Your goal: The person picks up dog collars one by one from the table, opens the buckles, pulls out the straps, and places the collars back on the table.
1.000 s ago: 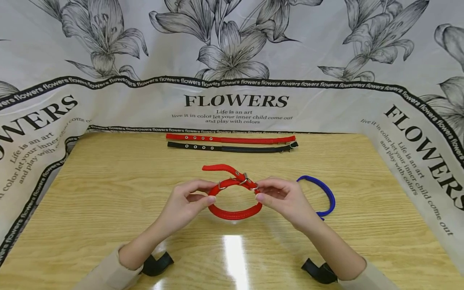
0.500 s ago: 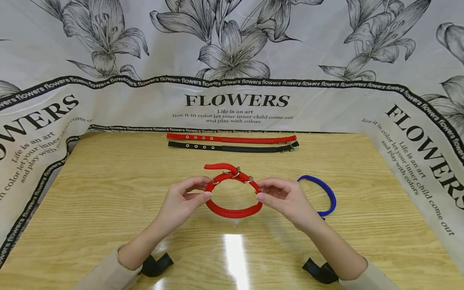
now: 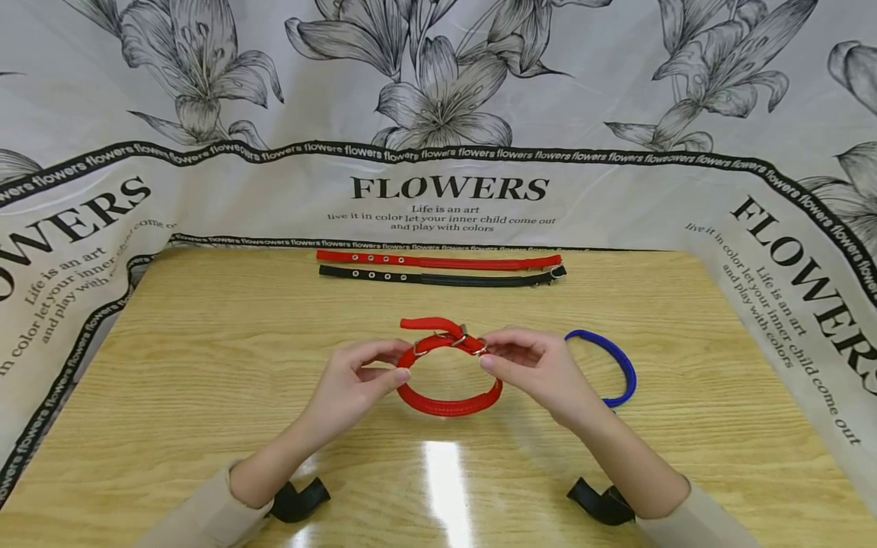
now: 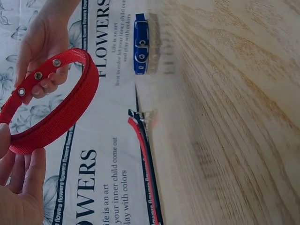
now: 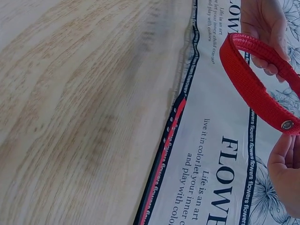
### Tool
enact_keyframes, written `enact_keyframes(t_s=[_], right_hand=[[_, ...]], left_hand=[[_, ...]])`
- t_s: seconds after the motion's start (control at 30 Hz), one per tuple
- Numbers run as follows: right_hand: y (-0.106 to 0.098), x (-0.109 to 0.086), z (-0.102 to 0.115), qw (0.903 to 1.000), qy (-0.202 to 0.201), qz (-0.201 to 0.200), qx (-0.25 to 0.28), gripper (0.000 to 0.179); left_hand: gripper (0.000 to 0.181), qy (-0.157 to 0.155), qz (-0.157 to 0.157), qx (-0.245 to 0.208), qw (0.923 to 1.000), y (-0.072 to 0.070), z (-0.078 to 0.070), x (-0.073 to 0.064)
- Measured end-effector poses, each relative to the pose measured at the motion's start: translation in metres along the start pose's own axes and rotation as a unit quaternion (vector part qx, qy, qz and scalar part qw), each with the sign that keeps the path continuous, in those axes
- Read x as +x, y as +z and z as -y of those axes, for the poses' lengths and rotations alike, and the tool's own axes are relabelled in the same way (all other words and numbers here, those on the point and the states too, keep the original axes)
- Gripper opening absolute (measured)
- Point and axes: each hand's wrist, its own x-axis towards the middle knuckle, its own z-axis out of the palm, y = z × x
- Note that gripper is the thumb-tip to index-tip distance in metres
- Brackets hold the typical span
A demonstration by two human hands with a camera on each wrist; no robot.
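A red collar (image 3: 448, 408), buckled into a loop, is held up over the table between both hands. My left hand (image 3: 358, 380) pinches its left side between thumb and fingers. On the opposite side my right hand (image 3: 530, 365) pinches the loop near the metal ring and buckle (image 3: 462, 335). The strap's loose tail (image 3: 428, 323) sticks out toward the left at the back. In the left wrist view, metal eyelets (image 4: 38, 76) show along the collar's band. The right wrist view shows the padded band and one eyelet (image 5: 287, 124) above the right hand's fingers.
A blue collar (image 3: 620, 365), also looped, lies on the wooden table (image 3: 205, 320) right of the right hand. Farther back, a straight red collar (image 3: 466, 264) and a black collar (image 3: 466, 280) lie side by side. A flower-print cloth (image 3: 438, 205) rises behind the table.
The red loop has turned slightly back and forth in my hands, its buckle swinging left and then right again. My right fingers now grip it a little higher, nearer the ring.
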Motion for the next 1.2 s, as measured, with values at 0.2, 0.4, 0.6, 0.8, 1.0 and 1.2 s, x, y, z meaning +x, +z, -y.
enact_keyframes(t_s=[0.2, 0.4, 0.6, 0.8, 1.0, 1.2], right_hand=[[0.0020, 0.0021, 0.0005, 0.9999, 0.003, 0.005, -0.009, 0.025], [0.0027, 0.0043, 0.0022, 0.9999, 0.005, 0.004, -0.015, 0.025], [0.0024, 0.0035, 0.0028, 0.9999, 0.011, 0.001, -0.013, 0.026], [0.0007, 0.0010, 0.0020, 0.9999, 0.011, -0.003, -0.008, 0.026], [-0.0006, -0.0002, -0.0006, 0.9999, -0.006, 0.004, -0.008, 0.025], [-0.0016, -0.0008, -0.0020, 0.9993, -0.029, 0.013, -0.017, 0.022]], left_hand=[[0.028, -0.014, 0.010, 0.013, 0.9998, 0.0006, 0.0008, -0.0012], [0.028, -0.019, -0.002, 0.009, 0.9998, 0.0020, 0.0009, -0.0009], [0.029, -0.004, -0.025, 0.002, 0.9997, 0.0015, 0.0000, -0.0017], [0.028, 0.011, -0.036, -0.001, 0.9993, -0.0007, 0.0000, -0.0025], [0.027, 0.029, -0.033, -0.009, 0.9990, -0.0009, 0.0014, -0.0030], [0.026, 0.026, -0.036, -0.032, 0.9985, 0.0009, 0.0043, -0.0021]])
